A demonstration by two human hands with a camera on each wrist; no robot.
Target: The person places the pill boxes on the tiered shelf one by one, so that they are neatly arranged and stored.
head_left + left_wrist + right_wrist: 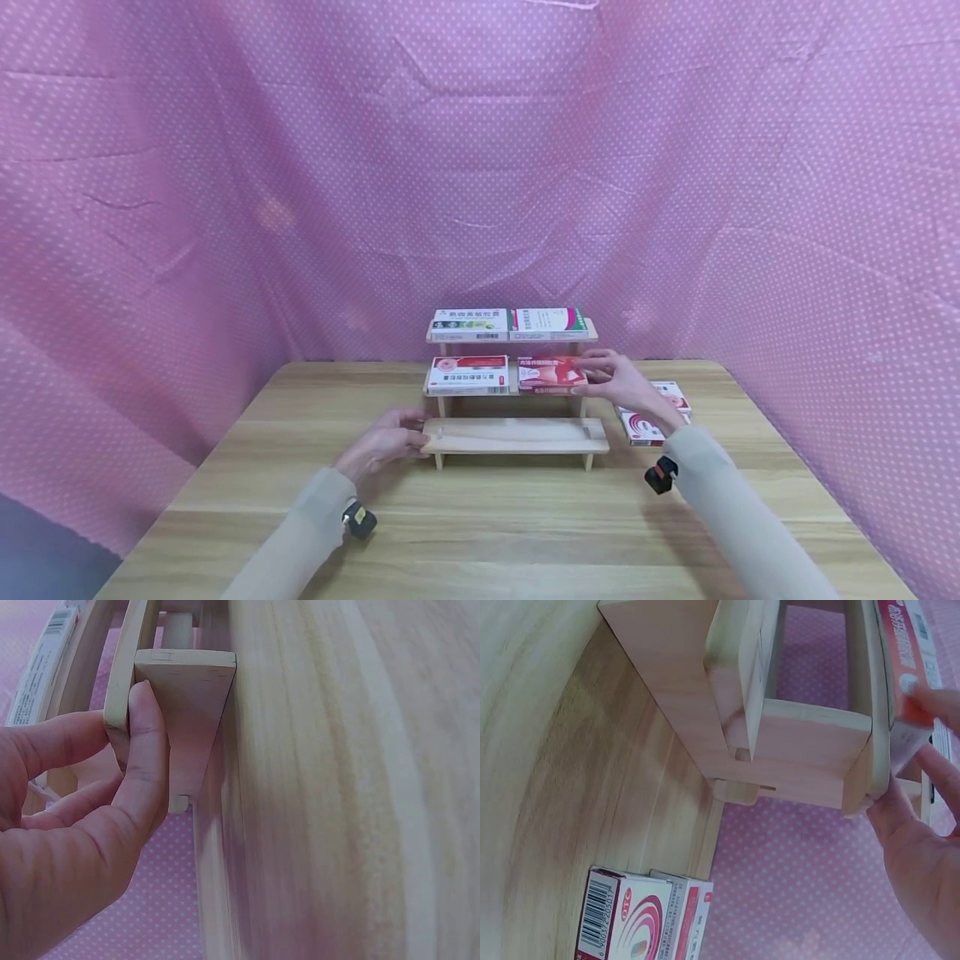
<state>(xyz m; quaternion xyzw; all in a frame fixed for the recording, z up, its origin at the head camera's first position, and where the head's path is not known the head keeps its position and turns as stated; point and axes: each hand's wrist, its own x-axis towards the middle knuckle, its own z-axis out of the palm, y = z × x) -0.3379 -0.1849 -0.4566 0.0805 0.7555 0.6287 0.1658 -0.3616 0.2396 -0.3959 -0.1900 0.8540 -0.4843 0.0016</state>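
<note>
A three-tier wooden shelf rack [517, 435] stands on the table. My left hand [386, 442] pinches the left end of its bottom board [120, 682] between thumb and fingers. On the middle tier lies a red medicine box [551, 373], and my right hand [624, 385] holds its right end. In the right wrist view fingers touch the red box's end and the board's edge below it. Beside the red box lies a white and red medicine box [468, 377]. The bottom tier carries no box.
On the top tier lie a white and green medicine box [470, 323] and a white box with a green and magenta end [547, 322]. Right of the rack, white and red boxes [643, 429] lie on the wooden table [465, 533]. A pink dotted curtain [480, 167] hangs behind.
</note>
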